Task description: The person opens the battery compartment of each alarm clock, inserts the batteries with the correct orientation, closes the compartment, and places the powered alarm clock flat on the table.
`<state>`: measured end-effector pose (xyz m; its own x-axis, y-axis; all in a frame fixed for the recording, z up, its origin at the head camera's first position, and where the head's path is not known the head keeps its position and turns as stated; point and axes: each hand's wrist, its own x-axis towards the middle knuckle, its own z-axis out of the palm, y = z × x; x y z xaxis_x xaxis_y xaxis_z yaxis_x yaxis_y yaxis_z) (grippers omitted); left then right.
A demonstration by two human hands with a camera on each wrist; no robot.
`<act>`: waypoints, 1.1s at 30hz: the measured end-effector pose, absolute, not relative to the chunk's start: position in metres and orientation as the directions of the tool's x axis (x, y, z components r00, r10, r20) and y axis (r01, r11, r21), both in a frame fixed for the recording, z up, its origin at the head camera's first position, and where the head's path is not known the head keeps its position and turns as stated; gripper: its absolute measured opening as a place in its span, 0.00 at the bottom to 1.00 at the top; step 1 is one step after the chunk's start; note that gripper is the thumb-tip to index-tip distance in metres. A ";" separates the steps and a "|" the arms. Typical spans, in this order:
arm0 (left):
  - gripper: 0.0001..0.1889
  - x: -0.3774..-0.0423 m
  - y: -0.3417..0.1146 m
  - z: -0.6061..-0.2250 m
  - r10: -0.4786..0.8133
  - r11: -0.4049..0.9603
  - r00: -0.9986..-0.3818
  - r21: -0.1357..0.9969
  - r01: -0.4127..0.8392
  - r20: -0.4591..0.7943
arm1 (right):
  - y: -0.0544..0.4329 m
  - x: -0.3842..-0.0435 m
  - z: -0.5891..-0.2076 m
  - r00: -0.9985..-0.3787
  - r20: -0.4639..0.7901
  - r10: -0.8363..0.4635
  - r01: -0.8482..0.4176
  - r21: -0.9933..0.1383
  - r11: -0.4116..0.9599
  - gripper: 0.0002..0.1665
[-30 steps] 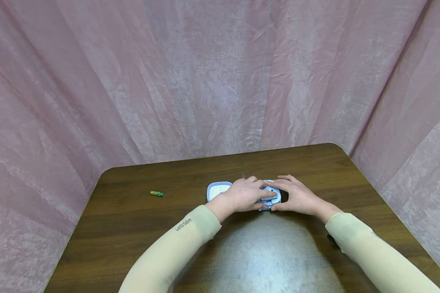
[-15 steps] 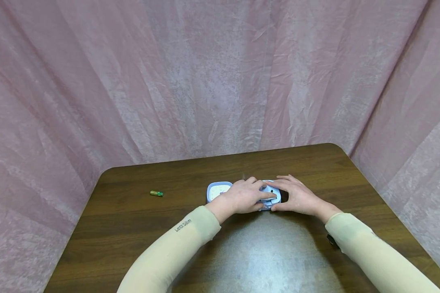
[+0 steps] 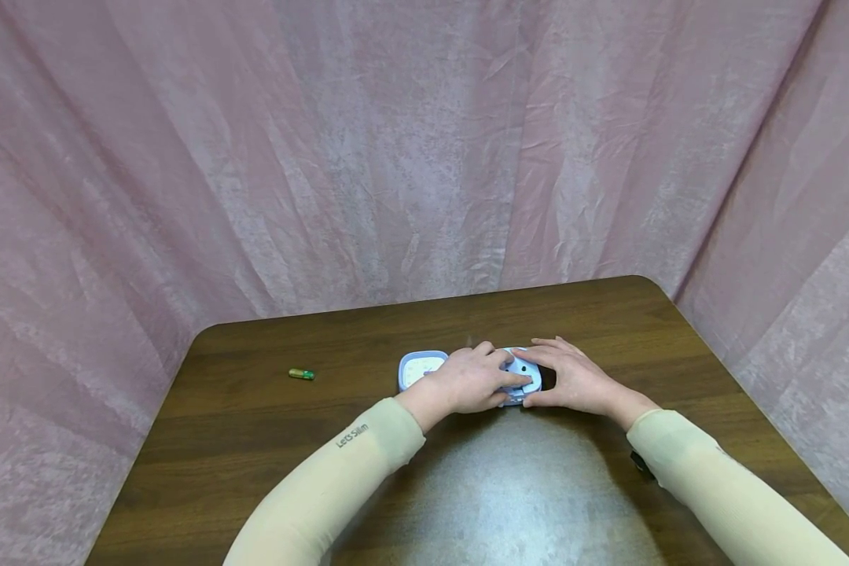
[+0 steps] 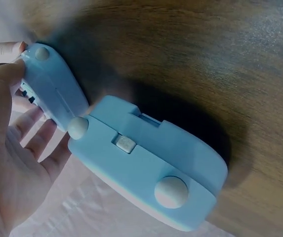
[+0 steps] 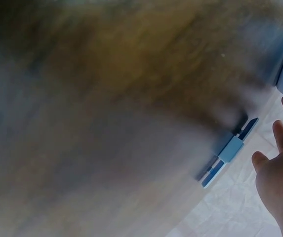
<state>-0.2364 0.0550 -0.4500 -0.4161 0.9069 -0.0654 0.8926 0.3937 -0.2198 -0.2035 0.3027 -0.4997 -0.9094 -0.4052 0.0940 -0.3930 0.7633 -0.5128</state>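
A light-blue clock lies with its back up (image 3: 520, 366), between both hands. My left hand (image 3: 468, 380) lies over its left side, index finger stretched onto the back and thumb at the near edge. From the right, my right hand (image 3: 582, 383) grips its edge between thumb and fingers. Left of it a second blue clock (image 3: 416, 369) shows a white dial, partly hidden by the left wrist. The left wrist view has that clock large and close (image 4: 141, 170), with white round knobs and a small button, and the held clock (image 4: 57, 91) beyond.
A green and gold battery (image 3: 301, 374) lies on the left of the brown wooden table (image 3: 255, 456). In the right wrist view, a small flat piece with a light-blue middle (image 5: 230, 149) lies near the table edge. Pink curtains (image 3: 396, 157) hang behind.
The left index finger has pressed down onto the clock's back, and the greyish piece under it, tilted earlier, now lies flatter. The right hand holds nearly still.
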 end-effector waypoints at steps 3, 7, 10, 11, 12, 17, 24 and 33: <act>0.25 -0.237 0.054 -0.450 0.907 0.393 -0.416 -0.220 0.893 -0.067 | 0.303 -0.204 -0.499 -0.909 0.095 -0.406 -0.394 -0.515 0.761 0.55; 0.26 -0.237 0.053 -0.450 0.902 0.402 -0.424 -0.200 0.894 -0.080 | 0.302 -0.204 -0.499 -0.910 0.087 -0.406 -0.389 -0.520 0.761 0.55; 0.27 -0.237 0.052 -0.450 0.896 0.415 -0.433 -0.163 0.895 -0.096 | 0.302 -0.203 -0.499 -0.911 0.084 -0.403 -0.385 -0.519 0.763 0.55; 0.27 -0.237 0.052 -0.450 0.894 0.418 -0.435 -0.149 0.896 -0.105 | 0.302 -0.203 -0.499 -0.912 0.082 -0.402 -0.384 -0.519 0.764 0.55; 0.28 -0.237 0.051 -0.449 0.893 0.421 -0.436 -0.131 0.897 -0.114 | 0.302 -0.203 -0.500 -0.912 0.082 -0.403 -0.384 -0.518 0.764 0.55; 0.32 -0.241 0.047 -0.445 0.890 0.441 -0.437 -0.003 0.898 -0.130 | 0.302 -0.202 -0.501 -0.914 0.070 -0.399 -0.375 -0.522 0.766 0.54; 0.46 -0.248 0.043 -0.436 0.838 0.546 -0.537 0.103 0.832 -0.098 | 0.302 -0.203 -0.499 -0.913 0.083 -0.400 -0.386 -0.495 0.779 0.54; 0.55 -0.253 0.042 -0.434 0.765 0.644 -0.636 0.097 0.759 -0.104 | 0.302 -0.204 -0.498 -0.903 0.100 -0.417 -0.412 -0.473 0.778 0.54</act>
<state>-0.2527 0.0417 -0.4344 -0.6359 0.7648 -0.1040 0.7588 0.6441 0.0971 -0.2036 0.3016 -0.4982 -0.9032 -0.4173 0.1000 -0.4121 0.7785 -0.4734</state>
